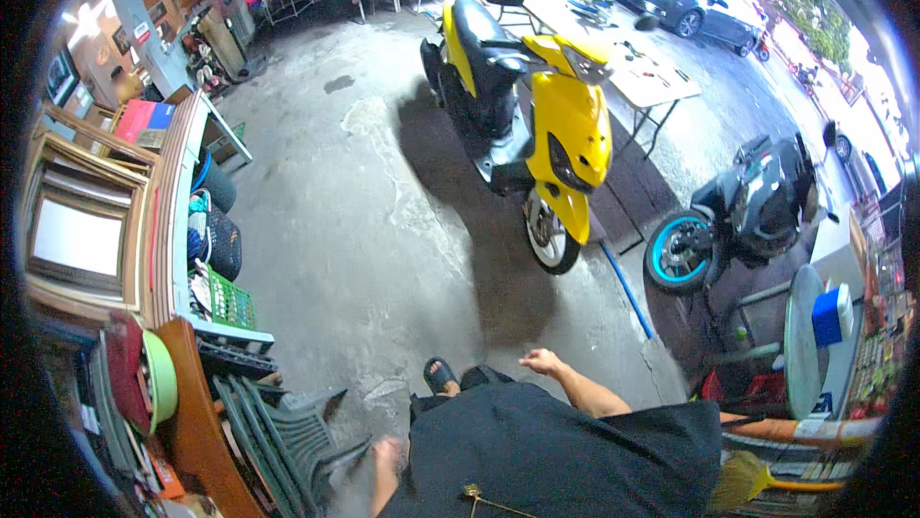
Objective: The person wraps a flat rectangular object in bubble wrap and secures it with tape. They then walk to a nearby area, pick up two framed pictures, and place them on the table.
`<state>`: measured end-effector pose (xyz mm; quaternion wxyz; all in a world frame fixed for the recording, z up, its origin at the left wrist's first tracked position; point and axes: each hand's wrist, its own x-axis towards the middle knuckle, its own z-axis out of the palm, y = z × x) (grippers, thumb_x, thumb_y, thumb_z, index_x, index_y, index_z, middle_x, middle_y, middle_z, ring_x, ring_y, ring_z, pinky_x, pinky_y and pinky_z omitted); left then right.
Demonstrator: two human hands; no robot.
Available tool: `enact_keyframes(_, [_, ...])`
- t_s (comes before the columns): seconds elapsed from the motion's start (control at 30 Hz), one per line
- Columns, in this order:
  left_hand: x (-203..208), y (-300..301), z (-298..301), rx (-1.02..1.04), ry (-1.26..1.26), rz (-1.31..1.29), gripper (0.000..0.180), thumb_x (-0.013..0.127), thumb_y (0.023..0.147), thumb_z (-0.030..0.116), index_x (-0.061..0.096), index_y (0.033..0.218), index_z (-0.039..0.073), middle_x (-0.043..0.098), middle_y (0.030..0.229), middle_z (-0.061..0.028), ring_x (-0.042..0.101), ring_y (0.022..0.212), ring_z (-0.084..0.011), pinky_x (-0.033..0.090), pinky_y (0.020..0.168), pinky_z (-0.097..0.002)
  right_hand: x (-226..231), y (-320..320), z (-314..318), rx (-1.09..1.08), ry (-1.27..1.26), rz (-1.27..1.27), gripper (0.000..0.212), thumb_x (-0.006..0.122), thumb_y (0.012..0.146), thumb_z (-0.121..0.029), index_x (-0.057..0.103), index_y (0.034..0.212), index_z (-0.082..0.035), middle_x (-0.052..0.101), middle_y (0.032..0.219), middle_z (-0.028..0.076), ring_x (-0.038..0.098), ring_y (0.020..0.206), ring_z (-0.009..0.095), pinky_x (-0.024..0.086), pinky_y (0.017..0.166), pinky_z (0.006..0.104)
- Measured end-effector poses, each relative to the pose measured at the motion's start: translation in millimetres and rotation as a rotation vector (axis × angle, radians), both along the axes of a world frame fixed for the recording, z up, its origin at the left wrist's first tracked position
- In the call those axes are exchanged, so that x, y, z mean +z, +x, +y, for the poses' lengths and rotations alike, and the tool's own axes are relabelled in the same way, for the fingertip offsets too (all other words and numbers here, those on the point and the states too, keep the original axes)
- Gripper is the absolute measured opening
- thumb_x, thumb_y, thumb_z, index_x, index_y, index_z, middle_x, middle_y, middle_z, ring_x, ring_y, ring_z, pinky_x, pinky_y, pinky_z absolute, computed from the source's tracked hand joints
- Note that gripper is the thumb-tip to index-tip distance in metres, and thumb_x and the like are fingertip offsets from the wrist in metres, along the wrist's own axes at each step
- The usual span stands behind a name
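I stand on a concrete floor [364, 192] in a black shirt, one sandalled foot [441, 375] showing ahead of me. My right hand [541, 361] hangs in front of my body with fingers loosely curled and nothing in it. My left hand [388, 451] is low at my side and blurred, close to a stack of grey-green plastic chairs [287, 437]; whether it touches them is unclear. A yellow scooter [541, 106] is parked a few steps ahead, facing me.
A dark motorcycle with a blue wheel rim [738, 221] stands at right, a blue rod [628, 290] lying on the floor beside it. Nearby are a folding table [656, 77], a round table [800, 341], a broom [757, 482], tyres [222, 221] and wooden shelving [163, 221].
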<state>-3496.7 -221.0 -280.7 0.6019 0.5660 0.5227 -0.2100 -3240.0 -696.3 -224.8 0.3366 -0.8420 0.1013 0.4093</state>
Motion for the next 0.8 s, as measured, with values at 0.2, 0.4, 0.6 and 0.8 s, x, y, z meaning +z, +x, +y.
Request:
enact_keyframes(0.2, [75,368,185,-0.009,0.355,-0.335,0.041,0.047,0.097,0.036,0.062,0.114,0.002,0.066,0.106,-0.0078,0.060,0.072,-0.0147,0.042,0.054,-0.0287,-14,104,41,-0.500,-0.033,0.238,0.037,0.073,0.080,-0.045,0.068,0.092,-0.011,0.059,0.067,0.001,0.055,0.056,0.013,0.041,0.046,0.0303])
enact_keyframes(0.4, [40,586,274,-0.079,0.332,-0.304,0.037,0.054,0.092,0.033,0.064,0.114,0.006,0.068,0.094,-0.0060,0.061,0.068,-0.0139,0.044,0.053,-0.0295,-124,290,104,-0.414,-0.115,0.346,0.032,0.066,0.082,-0.049,0.076,0.089,-0.020,0.069,0.075,0.005,0.064,0.077,0.017,0.051,0.076,0.0297])
enact_keyframes(0.6, [46,698,294,-0.455,0.112,-0.023,0.029,0.055,0.088,0.028,0.066,0.103,0.006,0.068,0.089,-0.0068,0.063,0.071,-0.0186,0.047,0.059,-0.0348,-22,656,282,-0.301,0.156,-0.059,0.050,0.067,0.078,-0.052,0.068,0.099,-0.006,0.068,0.089,0.011,0.064,0.084,0.020,0.051,0.075,0.0364])
enact_keyframes(0.8, [10,918,360,-0.669,0.111,0.049,0.031,0.049,0.088,0.032,0.066,0.094,0.006,0.069,0.089,-0.0073,0.062,0.074,-0.0195,0.046,0.066,-0.0376,73,982,399,-0.362,0.402,-0.290,0.035,0.069,0.084,-0.037,0.066,0.104,-0.008,0.065,0.086,0.002,0.057,0.075,0.011,0.047,0.067,0.0285])
